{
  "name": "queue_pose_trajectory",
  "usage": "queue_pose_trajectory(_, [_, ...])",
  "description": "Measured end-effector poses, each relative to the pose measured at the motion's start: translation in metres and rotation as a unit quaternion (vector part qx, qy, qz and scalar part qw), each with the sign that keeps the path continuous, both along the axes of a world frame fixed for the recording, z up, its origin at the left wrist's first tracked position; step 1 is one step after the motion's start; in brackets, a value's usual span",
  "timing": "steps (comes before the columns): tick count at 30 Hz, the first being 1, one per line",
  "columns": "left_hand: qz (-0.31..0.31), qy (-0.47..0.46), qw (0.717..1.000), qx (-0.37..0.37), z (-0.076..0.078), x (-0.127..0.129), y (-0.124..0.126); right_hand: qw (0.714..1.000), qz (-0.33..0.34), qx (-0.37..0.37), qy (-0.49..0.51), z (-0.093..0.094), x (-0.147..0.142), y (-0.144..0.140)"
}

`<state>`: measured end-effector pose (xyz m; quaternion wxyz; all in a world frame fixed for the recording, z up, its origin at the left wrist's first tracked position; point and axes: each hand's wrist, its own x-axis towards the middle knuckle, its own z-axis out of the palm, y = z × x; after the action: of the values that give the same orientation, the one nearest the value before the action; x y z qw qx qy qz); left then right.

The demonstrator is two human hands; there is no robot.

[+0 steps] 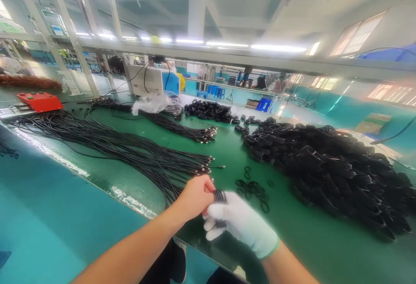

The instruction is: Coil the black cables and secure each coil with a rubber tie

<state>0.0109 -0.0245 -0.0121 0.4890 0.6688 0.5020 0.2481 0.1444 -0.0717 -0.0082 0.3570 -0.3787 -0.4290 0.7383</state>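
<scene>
A small coil of black cable (220,196) is held between my two hands, close to the front edge of the green table. My right hand (242,219), in a white glove, wraps its fingers around the coil. My bare left hand (196,194) is closed at the coil's left side, its fingertips pressed against it and partly hidden. Just beyond my left hand lies a long bundle of straight black cables (130,150) with metal plugs at the near ends. Several loose black rings (253,190) lie on the table beyond my right hand.
A large heap of coiled black cables (328,162) covers the right side, with a smaller pile (208,111) farther back. A second cable bundle (175,124), clear plastic bag (152,103), red control box (39,102) and white-and-blue machine (147,80) stand at the left and back.
</scene>
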Motion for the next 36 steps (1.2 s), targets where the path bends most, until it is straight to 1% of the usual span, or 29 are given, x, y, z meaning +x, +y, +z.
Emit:
queue_pose_trajectory(2, [-0.013, 0.018, 1.0, 0.013, 0.0, 0.0, 0.004, 0.999, 0.001, -0.016, 0.033, -0.005, 0.003, 0.0])
queue_pose_trajectory(5, [-0.033, 0.04, 0.998, 0.044, 0.004, -0.002, 0.009, 0.996, 0.004, -0.034, 0.082, -0.012, 0.008, 0.001])
queue_pose_trajectory(7, [-0.049, 0.064, 0.994, 0.079, 0.009, -0.001, 0.011, 0.995, 0.002, -0.035, 0.092, -0.015, 0.012, 0.002])
queue_pose_trajectory(10, [-0.072, 0.111, 0.983, 0.126, 0.013, 0.003, 0.012, 0.996, -0.007, -0.032, 0.081, -0.018, 0.016, 0.004])
queue_pose_trajectory(15, [-0.102, 0.124, 0.981, 0.112, 0.009, 0.011, 0.017, 0.997, -0.025, -0.033, 0.072, -0.019, 0.019, 0.008])
queue_pose_trajectory(18, [-0.107, 0.124, 0.98, 0.114, 0.008, 0.014, 0.021, 0.996, -0.039, -0.037, 0.071, -0.021, 0.021, 0.01])
queue_pose_trajectory(24, [-0.109, 0.126, 0.977, 0.131, 0.008, 0.024, 0.023, 0.995, -0.064, -0.039, 0.065, -0.024, 0.025, 0.012])
queue_pose_trajectory(27, [-0.114, 0.119, 0.979, 0.123, 0.012, 0.026, 0.025, 0.995, -0.066, -0.043, 0.064, -0.024, 0.027, 0.012])
queue_pose_trajectory(30, [-0.146, 0.074, 0.983, 0.077, 0.023, 0.024, 0.036, 0.989, -0.075, -0.057, 0.116, -0.022, 0.043, 0.016])
queue_pose_trajectory(32, [-0.153, 0.045, 0.984, 0.08, 0.031, 0.021, 0.047, 0.976, -0.097, -0.063, 0.186, -0.019, 0.063, 0.019])
queue_pose_trajectory(34, [-0.14, 0.077, 0.978, 0.138, 0.032, 0.021, 0.058, 0.96, -0.144, -0.043, 0.235, -0.016, 0.087, 0.022])
queue_pose_trajectory(36, [-0.142, 0.142, 0.959, 0.201, 0.026, 0.027, 0.062, 0.95, -0.203, -0.01, 0.237, -0.015, 0.108, 0.023])
